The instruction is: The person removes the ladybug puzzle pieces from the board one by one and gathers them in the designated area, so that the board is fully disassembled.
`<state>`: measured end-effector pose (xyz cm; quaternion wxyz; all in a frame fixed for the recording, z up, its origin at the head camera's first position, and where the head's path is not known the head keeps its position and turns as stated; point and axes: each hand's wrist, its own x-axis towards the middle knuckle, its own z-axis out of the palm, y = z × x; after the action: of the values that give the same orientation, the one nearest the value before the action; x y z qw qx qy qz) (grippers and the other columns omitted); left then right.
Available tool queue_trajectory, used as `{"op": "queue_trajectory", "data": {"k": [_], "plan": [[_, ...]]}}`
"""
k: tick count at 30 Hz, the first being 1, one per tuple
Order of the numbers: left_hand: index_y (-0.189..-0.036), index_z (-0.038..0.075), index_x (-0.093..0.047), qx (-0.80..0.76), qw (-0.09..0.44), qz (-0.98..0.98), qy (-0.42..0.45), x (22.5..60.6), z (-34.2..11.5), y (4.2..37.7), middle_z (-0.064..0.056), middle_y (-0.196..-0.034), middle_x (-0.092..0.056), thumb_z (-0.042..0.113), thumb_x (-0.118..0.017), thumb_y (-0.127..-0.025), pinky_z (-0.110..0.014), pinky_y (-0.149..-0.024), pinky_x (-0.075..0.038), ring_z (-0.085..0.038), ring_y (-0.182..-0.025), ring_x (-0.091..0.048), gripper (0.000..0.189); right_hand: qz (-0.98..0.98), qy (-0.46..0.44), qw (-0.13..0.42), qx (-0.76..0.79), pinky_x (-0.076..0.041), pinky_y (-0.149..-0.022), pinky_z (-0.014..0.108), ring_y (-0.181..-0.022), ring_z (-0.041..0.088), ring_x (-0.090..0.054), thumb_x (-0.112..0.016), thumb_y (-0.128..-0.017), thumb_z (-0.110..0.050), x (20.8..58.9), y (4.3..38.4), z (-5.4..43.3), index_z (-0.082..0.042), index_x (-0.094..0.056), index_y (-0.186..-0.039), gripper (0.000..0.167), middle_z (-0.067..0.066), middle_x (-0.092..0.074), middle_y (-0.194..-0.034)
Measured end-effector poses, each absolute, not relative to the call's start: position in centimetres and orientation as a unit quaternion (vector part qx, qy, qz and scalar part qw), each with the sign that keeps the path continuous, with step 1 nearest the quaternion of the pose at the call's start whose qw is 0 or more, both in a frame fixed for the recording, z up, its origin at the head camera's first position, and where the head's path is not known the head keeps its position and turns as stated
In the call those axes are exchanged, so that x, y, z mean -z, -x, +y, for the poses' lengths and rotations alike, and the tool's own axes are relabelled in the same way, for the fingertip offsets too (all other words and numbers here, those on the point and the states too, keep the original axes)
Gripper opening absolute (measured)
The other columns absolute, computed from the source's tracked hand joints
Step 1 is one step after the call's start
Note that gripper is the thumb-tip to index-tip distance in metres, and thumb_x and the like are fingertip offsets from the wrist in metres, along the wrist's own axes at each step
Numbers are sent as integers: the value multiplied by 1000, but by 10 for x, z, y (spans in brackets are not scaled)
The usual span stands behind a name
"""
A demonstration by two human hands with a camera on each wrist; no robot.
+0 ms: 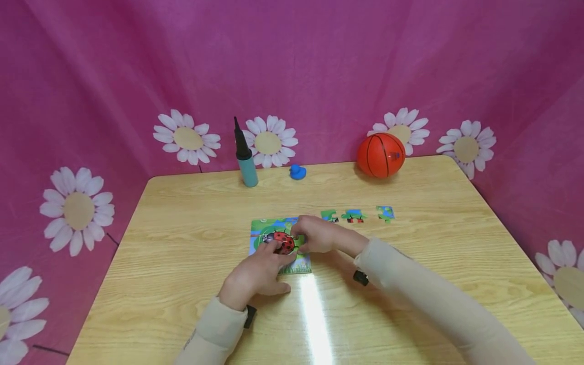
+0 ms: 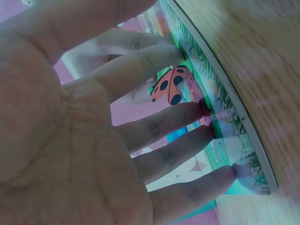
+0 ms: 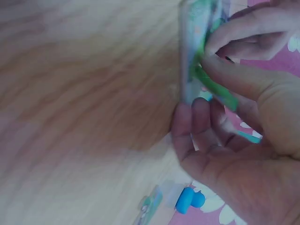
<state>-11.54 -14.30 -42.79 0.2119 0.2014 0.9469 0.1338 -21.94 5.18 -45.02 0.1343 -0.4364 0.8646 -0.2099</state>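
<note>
A jigsaw puzzle (image 1: 298, 265) with a ladybug picture lies on the table in front of me. My left hand (image 1: 257, 274) rests on it from the near left. In the left wrist view its fingers (image 2: 161, 159) are spread and fairly straight, with their tips on the grassy border. From the right, my right hand (image 1: 319, 235) reaches over the puzzle's right side. Between thumb and forefinger it pinches a green puzzle piece (image 3: 218, 90), tilted against the board in the right wrist view. The head view hides most of this piece behind the fingers.
Several loose things line the back: a teal hand pump (image 1: 248, 171) with a black nozzle, a blue toy duck (image 1: 298, 173) and an orange basketball (image 1: 380, 155). Right of the puzzle lie loose pieces: one green (image 1: 328, 215), one with red (image 1: 353, 215), one blue-green (image 1: 386, 213).
</note>
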Motion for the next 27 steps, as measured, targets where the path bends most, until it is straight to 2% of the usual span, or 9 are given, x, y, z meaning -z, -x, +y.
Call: {"op": "queue_trajectory", "data": {"k": [2,6,10,15,17,19,23,27], "plan": [[-151,25,-59,-130,210,947,-204,427,-143,116,-18,-162,-42,37,-83,-88,-53,-115,-48,-39,-148,-41,68,860,442,127,223,-43,-71,25,-76,9,-50,-82,-89,-8,453,218,55,-8,-74,-89,7,-1,-66,-82],[-150,24,-60,-130,209,948,-203,426,-142,116,-18,-162,-42,36,-83,-88,-53,-115,-48,-39,-148,-40,67,860,413,135,266,-48,-76,24,-83,8,-54,-75,-97,-10,457,214,61,-10,-75,-96,1,-2,-69,-92],[-150,24,-60,-136,209,948,-198,425,-141,115,-18,-162,-42,35,-84,-87,-54,-116,-47,-39,-149,-40,68,856,391,148,303,-47,-75,25,-79,9,-52,-70,-101,-11,455,214,71,-10,-72,-96,6,-1,-66,-92],[-152,25,-59,-143,209,949,-189,427,-140,113,-18,-163,-41,36,-84,-87,-54,-117,-46,-38,-150,-38,70,865,363,163,305,-40,-66,25,-63,8,-40,-61,-106,-10,448,217,95,-7,-69,-96,13,-1,-54,-82],[-152,25,-58,-143,209,949,-186,427,-140,113,-17,-163,-41,36,-84,-87,-55,-117,-46,-38,-151,-38,71,868,350,166,310,-40,-64,25,-62,8,-41,-60,-106,-8,447,218,108,-5,-69,-100,11,1,-55,-83],[-152,25,-58,-146,209,949,-184,427,-141,112,-17,-164,-41,35,-84,-87,-55,-116,-46,-39,-151,-38,71,867,339,168,324,-44,-64,25,-65,8,-48,-63,-104,-6,447,219,122,-4,-68,-107,7,4,-60,-86],[-152,25,-58,-151,208,949,-181,427,-142,112,-17,-165,-40,34,-85,-87,-55,-116,-47,-41,-152,-37,70,861,333,165,346,-52,-67,24,-74,9,-60,-68,-99,0,450,222,155,-5,-64,-118,20,10,-70,-96],[-152,24,-58,-153,206,948,-187,428,-142,112,-17,-165,-40,33,-85,-88,-55,-116,-47,-41,-153,-37,70,855,342,180,346,-50,-62,23,-65,6,-57,-67,-99,1,450,225,190,-5,-65,-113,15,8,-69,-87]]}}
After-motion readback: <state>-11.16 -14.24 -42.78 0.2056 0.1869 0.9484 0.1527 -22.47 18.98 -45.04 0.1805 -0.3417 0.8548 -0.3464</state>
